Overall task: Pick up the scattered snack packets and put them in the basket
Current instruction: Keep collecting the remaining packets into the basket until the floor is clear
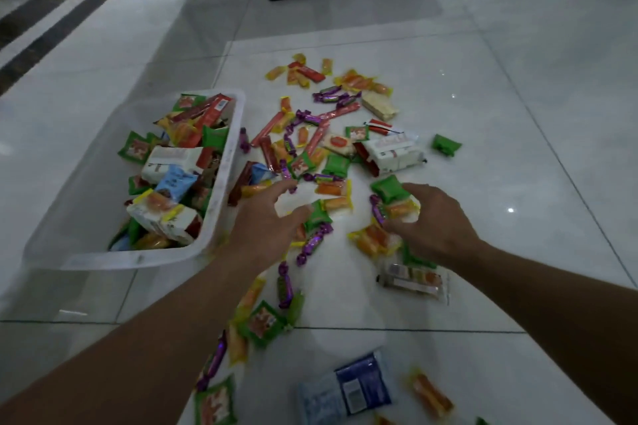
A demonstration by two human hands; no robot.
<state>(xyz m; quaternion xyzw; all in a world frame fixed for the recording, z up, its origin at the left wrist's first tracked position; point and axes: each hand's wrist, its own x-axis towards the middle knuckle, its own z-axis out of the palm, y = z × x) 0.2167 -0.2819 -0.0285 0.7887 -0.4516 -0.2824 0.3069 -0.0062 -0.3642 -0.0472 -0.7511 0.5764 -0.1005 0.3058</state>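
Glossy snack packets (390,188) (pillow-shaped, twisted) beside translucent rectangular basket (138,257)

The floor (518,114) is glossy white tile with thin dark seams and black stripes toward ten o'clock. The basket (114,257) is cloudy clear. The snack packets (336,164) are green, orange-yellow, purple, red and white. At six o'clock lies a blue-and-white packet (362,386).

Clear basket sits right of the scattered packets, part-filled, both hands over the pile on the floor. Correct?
Not quite. The head view shows the basket left of the scattered packets, not right. The rest stands: it is part-filled, and the left hand and right hand are over the pile on the floor.
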